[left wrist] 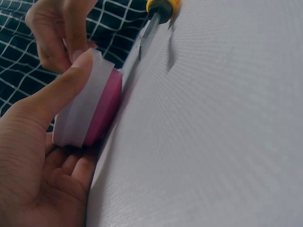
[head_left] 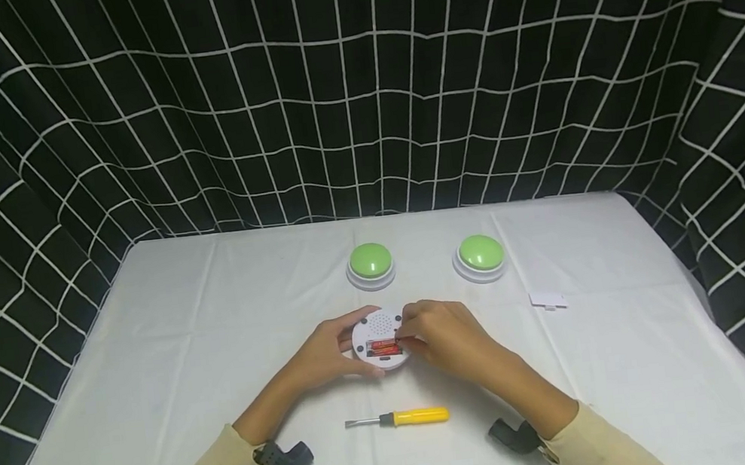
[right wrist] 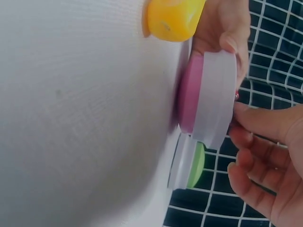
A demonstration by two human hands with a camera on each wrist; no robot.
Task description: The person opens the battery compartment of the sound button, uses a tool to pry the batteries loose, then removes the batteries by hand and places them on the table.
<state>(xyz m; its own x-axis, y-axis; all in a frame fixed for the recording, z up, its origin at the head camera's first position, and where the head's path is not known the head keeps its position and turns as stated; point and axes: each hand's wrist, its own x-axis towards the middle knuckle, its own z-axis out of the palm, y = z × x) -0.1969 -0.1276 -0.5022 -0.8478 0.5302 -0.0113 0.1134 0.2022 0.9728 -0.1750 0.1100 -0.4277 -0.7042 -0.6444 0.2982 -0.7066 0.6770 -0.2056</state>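
Note:
My left hand [head_left: 330, 352] grips a round push-button light [head_left: 381, 324] by its rim, thumb at the near side and fingers at the far side. It is upside down: the pink dome [left wrist: 105, 109] faces the table and the white base [right wrist: 215, 97] faces up. In the base, red batteries [head_left: 383, 348] lie in an uncovered compartment, beside a speaker grille. My right hand [head_left: 448, 334] has its thumb and forefinger at the right end of the compartment, pinching a battery there; the fingers partly hide it. Its other fingers are loosely curled in the right wrist view.
A screwdriver [head_left: 415, 417] with a yellow handle lies in front of the hands. Two green-domed push-buttons stand behind, one at the middle [head_left: 371, 263] and one to the right [head_left: 480, 255]. A small white battery cover [head_left: 548, 300] lies farther right on the white tablecloth [head_left: 226, 399].

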